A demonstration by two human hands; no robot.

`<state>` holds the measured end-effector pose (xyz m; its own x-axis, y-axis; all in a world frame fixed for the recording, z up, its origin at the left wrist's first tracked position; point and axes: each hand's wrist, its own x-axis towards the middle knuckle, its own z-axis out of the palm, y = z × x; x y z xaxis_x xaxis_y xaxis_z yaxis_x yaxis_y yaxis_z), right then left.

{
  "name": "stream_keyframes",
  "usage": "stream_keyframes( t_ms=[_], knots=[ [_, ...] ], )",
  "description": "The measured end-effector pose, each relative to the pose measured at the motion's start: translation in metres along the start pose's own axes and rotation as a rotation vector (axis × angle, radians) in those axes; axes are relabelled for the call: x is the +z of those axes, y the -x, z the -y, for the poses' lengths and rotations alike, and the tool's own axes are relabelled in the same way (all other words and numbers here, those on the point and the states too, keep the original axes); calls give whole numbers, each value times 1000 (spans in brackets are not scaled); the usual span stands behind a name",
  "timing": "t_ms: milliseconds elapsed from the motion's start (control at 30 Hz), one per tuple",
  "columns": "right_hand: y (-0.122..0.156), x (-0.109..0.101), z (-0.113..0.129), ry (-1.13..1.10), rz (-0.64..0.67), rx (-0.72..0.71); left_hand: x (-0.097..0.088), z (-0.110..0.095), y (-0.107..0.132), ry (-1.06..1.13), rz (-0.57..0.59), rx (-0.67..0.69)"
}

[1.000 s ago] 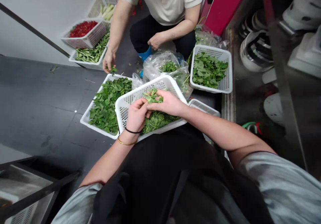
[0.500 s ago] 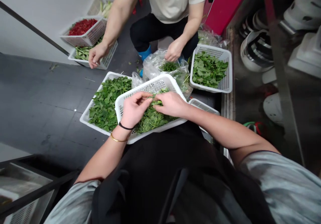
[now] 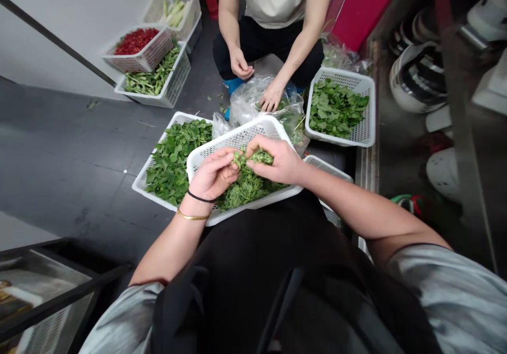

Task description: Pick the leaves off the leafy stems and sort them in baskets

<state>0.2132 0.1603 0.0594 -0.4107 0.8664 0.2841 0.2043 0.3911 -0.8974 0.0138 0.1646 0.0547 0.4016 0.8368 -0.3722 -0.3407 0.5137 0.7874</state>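
Note:
My left hand [image 3: 217, 173] pinches the left end of a small bunch of leafy greens [image 3: 262, 157]. My right hand [image 3: 279, 159] is closed around the other part of the bunch, close beside the left fingertips. Both hands are over a white perforated basket [image 3: 209, 217] that rests tilted against my lap. Inside it lies a heap of fine-leaved greens [image 3: 247, 189], partly covered by my hands. A second white basket [image 3: 139, 184], filled with broader green leaves [image 3: 170, 164], stands partly under the first on the left.
Opposite me a person [image 3: 277, 5] crouches with a hand in a clear plastic bag [image 3: 247, 103] of greens. A basket of leaves [image 3: 340, 108] stands at right. Back left are baskets of red chillies [image 3: 137, 41], green beans [image 3: 152, 76] and pale vegetables [image 3: 174, 13]. A metal shelf [image 3: 459, 148] lines the right.
My hands have raised the bunch slightly, and more of it shows in my right hand. The other person's outstretched arm has come back from the left, and their other hand reaches into the bag.

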Motion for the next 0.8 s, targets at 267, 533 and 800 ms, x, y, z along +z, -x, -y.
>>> stream_keyframes(
  t_ms=[267,533,800],
  knots=[
    [-6,1,-3,169,105,-23,18,29,-1,7,-54,9],
    [-11,8,11,623,304,174,-2,4,19,-829,-200,456],
    [-12,6,5,189,395,292,-4,-5,20,-1279,63,798]
  ],
)
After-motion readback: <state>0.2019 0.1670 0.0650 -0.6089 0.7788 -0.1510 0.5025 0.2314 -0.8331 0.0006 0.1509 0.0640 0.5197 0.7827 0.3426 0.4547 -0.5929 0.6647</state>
